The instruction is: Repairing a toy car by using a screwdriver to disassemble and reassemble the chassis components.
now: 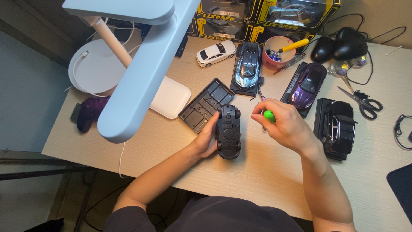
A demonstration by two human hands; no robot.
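A black toy car (228, 132) lies upside down on the wooden desk (266, 172), its underside and wheels facing up. My left hand (207, 138) grips its left side and holds it steady. My right hand (285, 126) is just to the right of the car, closed around a small screwdriver with a green handle (269, 115); the tip points down and is mostly hidden by my fingers.
A dark plastic base plate (206, 104) lies beside the car. Behind it stand a grey model car (248, 66), a white one (215, 53), a purple one (305, 88) and a black one (337, 128). A pink cup (277, 53), scissors (362, 102) and a white lamp (137, 64) crowd the desk.
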